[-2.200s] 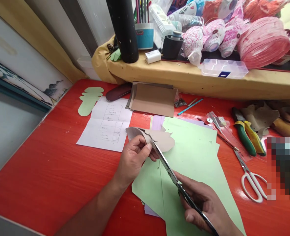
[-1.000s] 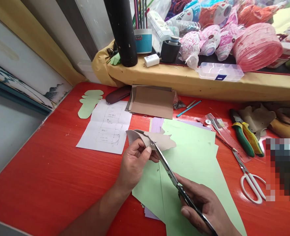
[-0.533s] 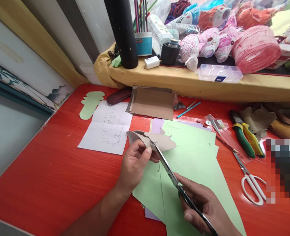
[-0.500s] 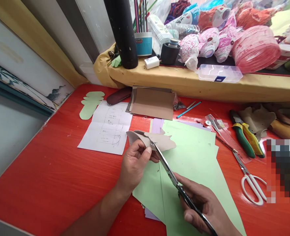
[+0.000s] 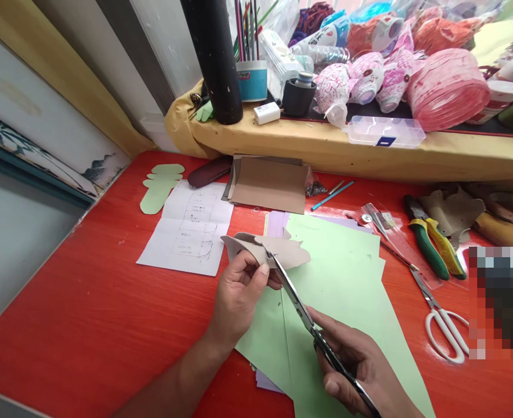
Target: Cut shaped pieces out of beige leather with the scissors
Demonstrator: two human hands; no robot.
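"What is held at left?"
"By the left hand (image 5: pixel 238 296), the beige piece (image 5: pixel 288 249) is pinched above the green sheets (image 5: pixel 339 290) (probably light, pliable; best held by its rim)."
"And right?"
"The scissors (image 5: pixel 297 307) are grasped by the right hand (image 5: pixel 356 361)."

The left hand (image 5: pixel 239 293) pinches a curly gray piece (image 5: pixel 285 249) between thumb and fingers. The right hand (image 5: pixel 356 363), at 5 o'clock from that piece, holds long scissors (image 5: pixel 297 299) with dark handles. Their blades touch the gray piece. Big green paper (image 5: pixel 339 278) lies under the scissors on a red table (image 5: pixel 86 296).

Going around from the gray piece, white paper (image 5: pixel 156 249) with a drawing is at 9 o'clock. A green cutout (image 5: pixel 156 197) is at 10. Brown sheets (image 5: pixel 269 186) lie at 12, and a blue pen (image 5: pixel 332 196) at 2. Pliers (image 5: pixel 433 244) sit at 3. Other scissors with white handles (image 5: pixel 452 342) lie at 4.
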